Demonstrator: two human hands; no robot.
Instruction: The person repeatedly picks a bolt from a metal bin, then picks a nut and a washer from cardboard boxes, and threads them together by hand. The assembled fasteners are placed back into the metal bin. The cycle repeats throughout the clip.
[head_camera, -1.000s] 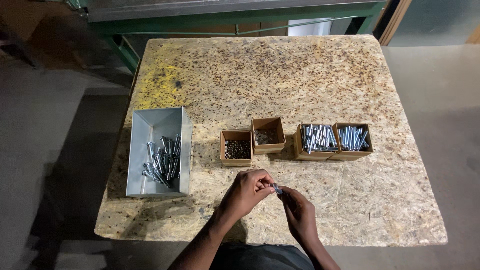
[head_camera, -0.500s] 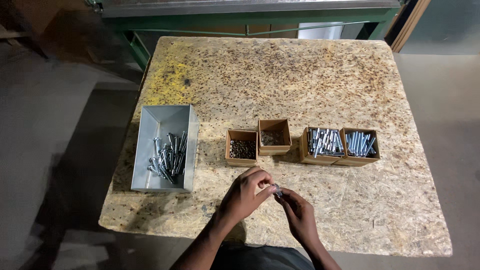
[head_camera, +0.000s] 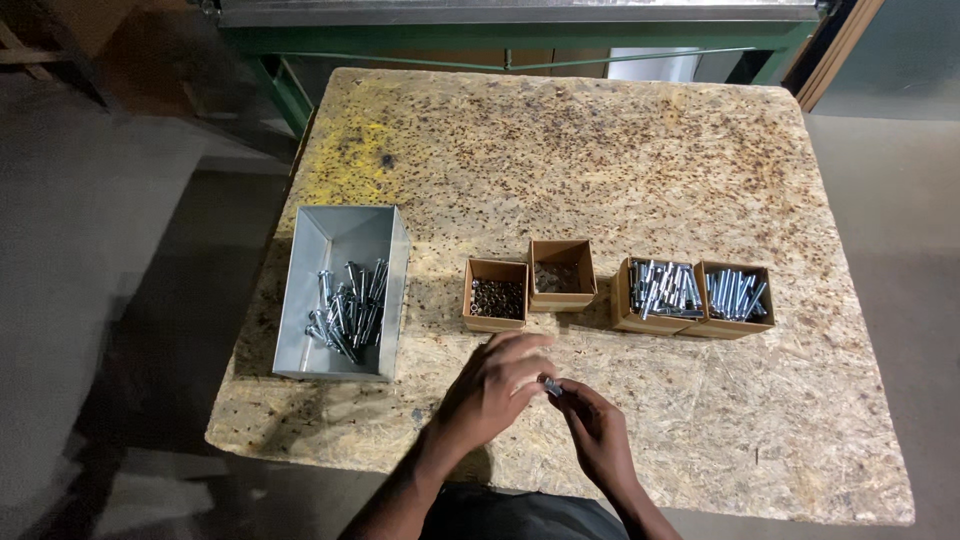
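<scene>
Closest to the camera, both hands meet over the near edge of the tabletop (head_camera: 700, 180), which is a rough chipboard slab. The left hand (head_camera: 495, 392) has its fingers curled in, pinching one end of a small silver bolt (head_camera: 551, 384), while the right hand (head_camera: 600, 432) is closed around the other end from below, so the bolt sits between the two sets of fingertips, lifted just off the board. It's too small and blurry to make out any detail on it, honestly. Just beyond the hands there's a row of little cardboard boxes: the left brown box (head_camera: 496, 296) holds dark small pieces, maybe nuts, can't really tell; right beside it and set a bit farther back, the second brown box (head_camera: 561, 272) has a thin layer of something dull at the bottom. Further right, two more boxes touch each other, the third box (head_camera: 655, 294) and the fourth box (head_camera: 735, 298), both packed with shiny silver bolts lying lengthwise. Off to the left, well apart from the cardboard ones, a grey metal bin (head_camera: 340, 290) has a loose heap of bolts at its near end. At the far side, a green metal frame (head_camera: 280, 90) runs behind the slab.
</scene>
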